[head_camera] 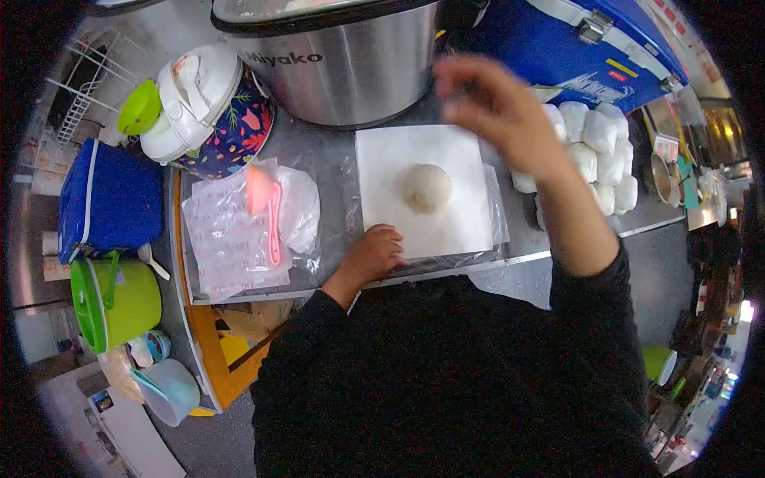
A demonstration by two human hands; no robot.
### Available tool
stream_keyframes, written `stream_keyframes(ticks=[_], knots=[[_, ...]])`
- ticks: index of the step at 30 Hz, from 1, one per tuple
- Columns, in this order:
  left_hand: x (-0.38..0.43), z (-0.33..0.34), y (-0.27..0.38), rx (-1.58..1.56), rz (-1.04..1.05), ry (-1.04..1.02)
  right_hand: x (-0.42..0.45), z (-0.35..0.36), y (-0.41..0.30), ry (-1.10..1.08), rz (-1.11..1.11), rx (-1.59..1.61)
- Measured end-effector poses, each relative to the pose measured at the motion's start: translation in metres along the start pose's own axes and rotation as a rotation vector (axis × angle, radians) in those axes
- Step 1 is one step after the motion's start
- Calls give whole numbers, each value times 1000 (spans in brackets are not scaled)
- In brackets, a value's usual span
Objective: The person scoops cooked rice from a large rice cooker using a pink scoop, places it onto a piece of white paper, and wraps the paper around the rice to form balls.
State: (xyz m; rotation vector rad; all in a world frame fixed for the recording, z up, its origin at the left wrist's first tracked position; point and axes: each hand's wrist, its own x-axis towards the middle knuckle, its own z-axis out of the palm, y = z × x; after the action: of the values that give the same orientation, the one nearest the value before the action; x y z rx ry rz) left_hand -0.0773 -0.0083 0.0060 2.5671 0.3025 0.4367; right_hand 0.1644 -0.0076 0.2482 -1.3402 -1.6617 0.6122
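A rounded mound of cooked white rice (428, 188) sits on a square sheet of white paper (382, 152), with clear plastic showing beneath its right edge. My left hand (375, 254) rests at the paper's lower left corner, fingers curled; whether they pinch anything is hidden. Above the paper's upper right corner, my right hand (496, 110) is raised and blurred. Its thumb and fingers are apart, and I see nothing between them. A pink ladle-like scoop (274, 221) lies left of the paper on printed wrapping sheets (218, 239) and clear plastic.
Behind the paper stands a large Miyako steel rice cooker (358, 71). Wrapped white packets (597, 143) are stacked at right, before a blue cooler box (574, 54). At left are a flower-patterned container (230, 131), a blue bag (119, 203) and a green lidded bucket (128, 302).
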Motion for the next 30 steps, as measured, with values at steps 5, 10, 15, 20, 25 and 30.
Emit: stream_keyframes(ticks=[5,10,15,20,25,30], knots=[[3,5,-5,-32,-99,-142,-80,25,40,-122,351,146],[11,-1,15,14,-55,-11,-129,31,67,-180,536,-170],[29,27,30,71,9,81,-199,25,122,-160,817,-487],[84,54,70,-223,-197,8,-247,43,157,-53,915,-127],[136,70,87,-694,-720,-142,-239,50,140,54,863,-178],[147,82,65,-1074,-1035,-276,-249,54,156,43,730,-155]])
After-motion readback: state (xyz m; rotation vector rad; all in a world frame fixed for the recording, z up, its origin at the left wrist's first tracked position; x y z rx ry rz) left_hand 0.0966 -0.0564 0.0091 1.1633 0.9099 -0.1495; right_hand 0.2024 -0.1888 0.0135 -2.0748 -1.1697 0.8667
